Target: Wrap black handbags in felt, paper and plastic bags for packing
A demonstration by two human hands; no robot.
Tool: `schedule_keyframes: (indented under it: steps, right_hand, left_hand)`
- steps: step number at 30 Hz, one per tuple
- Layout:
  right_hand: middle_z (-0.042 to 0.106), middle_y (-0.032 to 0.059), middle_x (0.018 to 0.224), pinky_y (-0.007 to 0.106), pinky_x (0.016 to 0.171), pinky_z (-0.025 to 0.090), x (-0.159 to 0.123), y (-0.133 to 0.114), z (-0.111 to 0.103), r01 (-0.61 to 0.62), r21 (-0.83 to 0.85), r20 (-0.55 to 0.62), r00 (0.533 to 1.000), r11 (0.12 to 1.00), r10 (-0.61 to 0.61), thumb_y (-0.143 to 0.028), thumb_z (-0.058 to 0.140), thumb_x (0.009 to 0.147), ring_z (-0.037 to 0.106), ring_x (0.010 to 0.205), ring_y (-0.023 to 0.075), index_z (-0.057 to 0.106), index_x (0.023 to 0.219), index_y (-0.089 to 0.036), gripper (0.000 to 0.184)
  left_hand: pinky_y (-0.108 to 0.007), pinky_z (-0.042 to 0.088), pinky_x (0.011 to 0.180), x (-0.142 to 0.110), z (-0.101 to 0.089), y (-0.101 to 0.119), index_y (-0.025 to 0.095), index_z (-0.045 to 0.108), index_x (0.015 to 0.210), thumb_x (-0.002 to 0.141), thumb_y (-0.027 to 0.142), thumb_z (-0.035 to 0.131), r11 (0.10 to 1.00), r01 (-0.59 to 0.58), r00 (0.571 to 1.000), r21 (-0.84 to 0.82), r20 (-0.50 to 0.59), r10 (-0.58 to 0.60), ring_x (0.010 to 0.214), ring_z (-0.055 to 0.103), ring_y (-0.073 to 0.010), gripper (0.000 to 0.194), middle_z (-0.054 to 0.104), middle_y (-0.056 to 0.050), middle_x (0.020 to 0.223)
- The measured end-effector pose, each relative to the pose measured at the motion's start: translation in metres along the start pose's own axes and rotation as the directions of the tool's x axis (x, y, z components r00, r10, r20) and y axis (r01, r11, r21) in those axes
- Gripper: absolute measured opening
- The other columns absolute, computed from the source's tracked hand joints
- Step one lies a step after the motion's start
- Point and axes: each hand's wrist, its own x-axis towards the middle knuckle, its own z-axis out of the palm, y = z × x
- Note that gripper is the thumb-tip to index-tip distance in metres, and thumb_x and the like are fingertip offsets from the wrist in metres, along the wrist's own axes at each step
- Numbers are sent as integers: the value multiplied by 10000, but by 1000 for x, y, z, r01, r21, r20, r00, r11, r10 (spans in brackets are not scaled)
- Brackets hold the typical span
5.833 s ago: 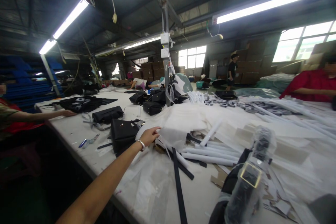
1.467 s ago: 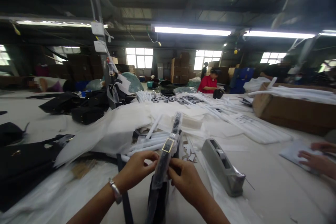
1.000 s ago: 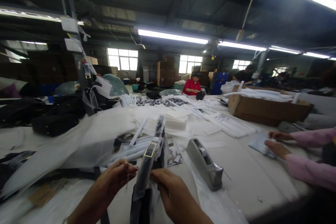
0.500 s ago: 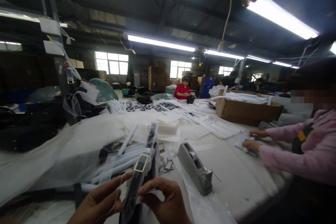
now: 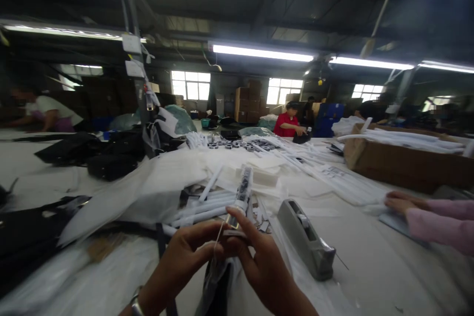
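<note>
In front of me rises a dark strap [image 5: 244,182] wrapped in clear plastic, its buckle mostly covered by my fingers. My left hand [image 5: 181,256] is closed, with a thin white string [image 5: 219,239] at its fingertips. Closed from the other side, my right hand [image 5: 261,261] pinches a small flat pale piece [image 5: 234,233], seen edge-on and possibly a tag. The fingertips of both hands meet just below the buckle. Beneath them, dark material in clear plastic [image 5: 218,286] hangs down. A grey tape dispenser [image 5: 307,239] stands to the right of my right hand.
White tubes [image 5: 203,210] and small card scraps [image 5: 261,219] lie behind my hands. White sheets [image 5: 174,173] and black bags [image 5: 114,155] spread leftward. Right, a cardboard box [image 5: 392,160] holds white tubes; a co-worker's pink sleeves [image 5: 440,219] reach in. Another person in red [image 5: 286,124] sits across.
My view has swung left, so the scene sits farther right. My hands have come together at the buckle, the right fingers now over it. The dispenser stays on the table.
</note>
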Motion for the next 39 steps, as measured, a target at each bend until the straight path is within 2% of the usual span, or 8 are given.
schedule_keyframes:
  steps: [7,12,17,20,23,27,35,39]
  right_hand:
    - [751,20,870,363,790,569,12,-4,-1,26,-201,146,989,979,3,-190,447,939,741,852,241,178,1576,-309,701]
    - [712,-58,757,267,700,571,18,-4,1,-13,-60,108,994,998,20,-135,523,896,700,688,152,110,1581,-310,818]
    - [768,3,921,267,729,615,10,9,11,50,55,-135,990,997,-42,-248,656,897,736,790,172,536,1406,-282,524]
    - [769,23,1031,262,819,610,-1,20,18,173,-31,-310,935,985,-174,-189,657,902,738,923,189,740,1114,-285,248]
    - [765,18,998,249,821,609,-10,32,21,311,-108,-326,886,944,-329,-87,638,895,735,900,167,735,1104,-286,305]
    - [740,53,1092,306,908,595,-16,44,18,474,-221,-206,831,852,-516,4,623,867,699,1040,188,692,1183,-263,420]
    - [713,76,1180,373,975,564,-18,46,12,565,-323,-14,799,759,-601,41,526,864,586,1236,216,662,1179,-227,436]
    - [684,79,1260,380,1017,535,-15,49,12,575,-405,64,794,711,-605,16,466,896,545,1286,209,625,1246,-208,445]
  left_hand:
    - [-294,521,903,-4,7,19,246,747,1126,836,263,761,978,-114,992,175,-39,122,1010,688,-235,290,749,-68,1075]
    - [-258,523,857,-6,5,27,249,712,1152,883,179,693,813,-344,938,470,123,325,960,671,-184,278,714,-61,1084]
    - [-258,534,834,-10,10,12,253,668,1196,945,160,603,617,-433,859,657,93,504,943,665,-168,275,695,-53,1035]
    - [-247,543,818,-19,15,1,266,657,1189,935,155,618,646,-393,839,655,-33,543,913,668,-160,280,698,-34,990]
    - [-224,551,808,-32,20,-12,262,690,1065,918,171,635,797,-309,848,519,-229,478,901,675,-151,181,694,-17,976]
    - [-199,561,721,-52,30,-30,217,701,904,851,329,724,973,-75,838,218,-515,180,807,680,-161,126,683,-5,854]
    - [-189,534,634,-79,53,-34,201,710,771,734,477,800,993,-56,688,105,-717,114,709,641,-155,293,662,-12,771]
    - [-227,561,685,-94,55,-50,196,720,878,636,524,858,998,-7,589,-64,-807,-48,757,685,-190,431,708,-29,848]
